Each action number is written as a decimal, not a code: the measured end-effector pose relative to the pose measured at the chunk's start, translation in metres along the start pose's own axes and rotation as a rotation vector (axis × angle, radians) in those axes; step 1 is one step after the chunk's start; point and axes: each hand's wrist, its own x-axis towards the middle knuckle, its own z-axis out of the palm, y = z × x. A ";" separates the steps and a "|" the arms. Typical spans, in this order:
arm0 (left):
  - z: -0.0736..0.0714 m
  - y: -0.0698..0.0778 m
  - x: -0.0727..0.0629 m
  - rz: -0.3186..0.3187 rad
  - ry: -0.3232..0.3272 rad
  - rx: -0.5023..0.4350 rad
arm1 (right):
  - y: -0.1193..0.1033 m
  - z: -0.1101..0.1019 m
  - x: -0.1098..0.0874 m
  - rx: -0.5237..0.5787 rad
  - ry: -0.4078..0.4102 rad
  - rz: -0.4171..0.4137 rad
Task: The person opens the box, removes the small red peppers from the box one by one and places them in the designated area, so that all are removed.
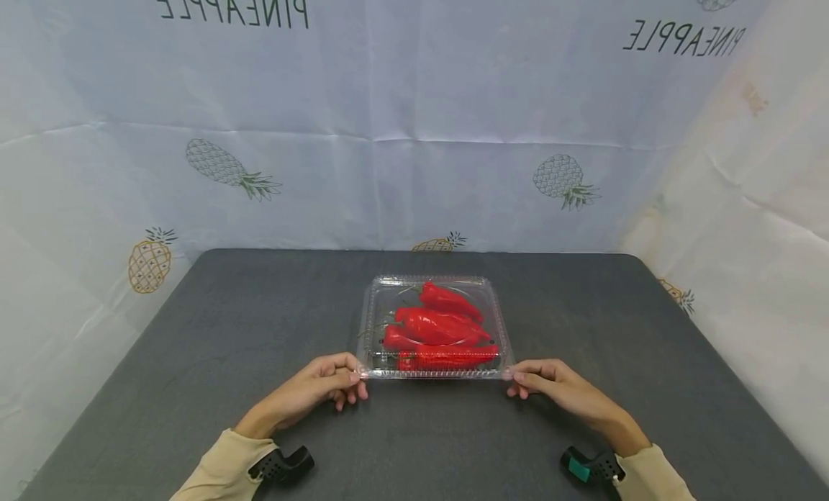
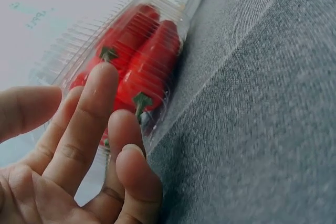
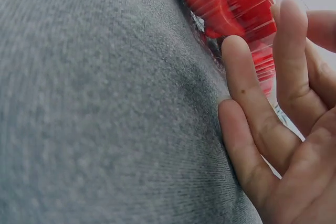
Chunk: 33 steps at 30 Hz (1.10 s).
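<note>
A clear plastic clamshell container lies on the dark table with its lid down. Several red peppers with green stems show through it, also in both wrist views. At the container's near left corner, my left hand pinches the edge between thumb and index finger. My right hand pinches the near right corner the same way. The other fingers of the left hand hang loosely curled beside the box. In the right wrist view, the lower fingers are near the container's side, close to the table.
The dark grey table reaches out around the container on all sides. Behind it hangs a pale cloth printed with pineapples and mirrored lettering. Black wrist straps sit over beige sleeves.
</note>
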 end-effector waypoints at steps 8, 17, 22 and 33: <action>0.003 -0.004 0.001 -0.028 0.037 -0.137 | 0.001 0.002 0.001 -0.018 0.003 0.004; 0.006 -0.006 0.003 -0.035 0.073 -0.183 | 0.001 0.000 -0.001 0.032 0.047 0.024; 0.006 -0.007 0.003 -0.029 0.077 -0.156 | 0.002 -0.001 -0.001 0.069 0.046 0.027; 0.005 -0.007 0.002 -0.029 0.073 -0.182 | 0.005 0.002 0.001 0.271 -0.035 0.038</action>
